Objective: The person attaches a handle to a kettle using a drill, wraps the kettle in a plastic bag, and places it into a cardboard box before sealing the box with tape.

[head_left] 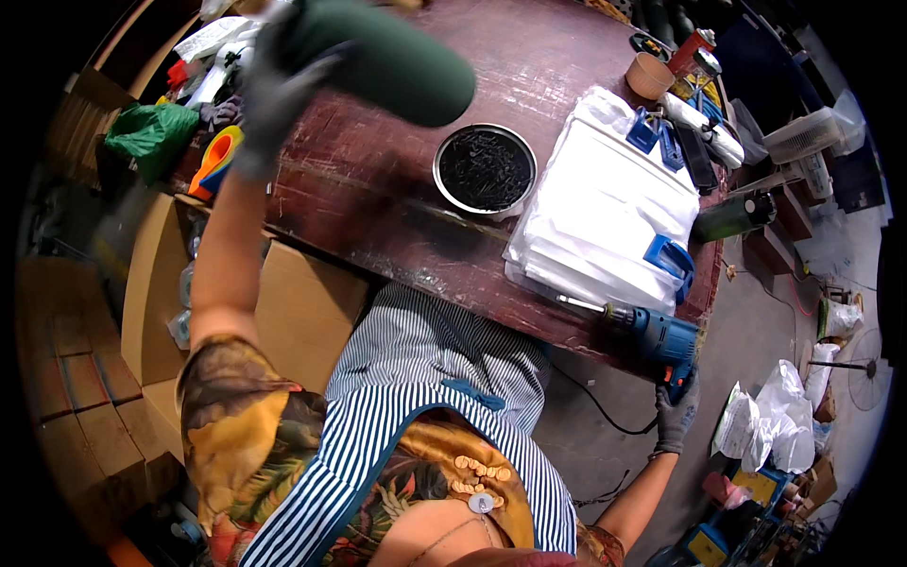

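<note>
My left hand [272, 109], in a grey glove, is raised over the far left of the table and closed around one end of a dark green cylinder [392, 66]. The cylinder tilts down to the right, and motion blurs its upper end. At the table's right front corner, my gloved right hand [675, 418] grips the handle of a blue power drill [661, 335], whose long bit points left. Between them on the table sits a round metal tin [485, 170] of small black screw-like pieces.
Right of the tin lies a stack of white plastic sheets or bags [600, 208], with blue clamp-like tools [669, 260] on it. Another green cylinder [732, 217] lies at the table's right edge. Orange tape [217, 159] and a green bag [154, 142] are left. An open cardboard box [307, 298] stands below.
</note>
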Available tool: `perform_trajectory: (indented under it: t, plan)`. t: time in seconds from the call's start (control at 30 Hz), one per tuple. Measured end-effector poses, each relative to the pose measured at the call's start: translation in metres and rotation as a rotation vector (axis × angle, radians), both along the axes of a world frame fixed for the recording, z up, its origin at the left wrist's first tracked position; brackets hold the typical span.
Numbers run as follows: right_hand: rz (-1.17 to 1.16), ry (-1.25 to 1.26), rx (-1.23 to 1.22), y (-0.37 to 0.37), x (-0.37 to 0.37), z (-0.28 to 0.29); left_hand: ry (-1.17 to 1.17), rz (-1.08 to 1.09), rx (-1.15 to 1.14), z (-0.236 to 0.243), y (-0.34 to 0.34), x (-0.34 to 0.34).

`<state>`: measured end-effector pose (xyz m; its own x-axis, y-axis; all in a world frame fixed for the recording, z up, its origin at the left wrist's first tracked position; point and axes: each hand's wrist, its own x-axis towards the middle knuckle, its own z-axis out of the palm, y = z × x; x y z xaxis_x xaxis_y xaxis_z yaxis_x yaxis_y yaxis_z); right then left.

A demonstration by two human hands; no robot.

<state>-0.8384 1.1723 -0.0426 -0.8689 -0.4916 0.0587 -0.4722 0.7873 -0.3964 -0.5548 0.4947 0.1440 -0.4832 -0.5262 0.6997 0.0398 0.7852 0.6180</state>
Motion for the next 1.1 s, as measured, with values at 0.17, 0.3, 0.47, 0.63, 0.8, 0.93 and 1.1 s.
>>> perform_trajectory:
  t: [0.17, 0.3, 0.47, 0.63, 0.8, 0.93, 1.1]
  plan:
    - [-0.158, -0.284, -0.315, -0.016, 0.05, 0.004, 0.086, -0.012, 0.825, -0.031, 0.098, 0.164]
    - [-0.139, -0.334, -0.32, -0.066, 0.082, 0.009, 0.16, -0.139, 1.333, -0.137, 0.207, 0.149]
    - [-0.168, -0.311, -0.271, -0.083, 0.111, 0.013, -0.249, -0.365, 1.068, -0.242, 0.235, 0.17]
    - [-0.239, -0.533, -0.412, -0.096, 0.128, 0.025, -0.731, -0.384, 0.664, -0.182, 0.201, 0.165]
    - [-0.147, -0.49, -0.529, -0.08, 0.131, -0.014, -0.717, 0.011, 0.166, -0.089, 0.139, 0.08]
    - [-0.28, -0.678, -0.583, -0.09, 0.131, 0.01, -0.518, -0.126, -0.148, -0.069, 0.127, -0.045]
    - [-0.282, -0.731, -0.576, -0.092, 0.13, 0.013, -0.86, -0.012, -0.341, -0.105, 0.106, -0.124]
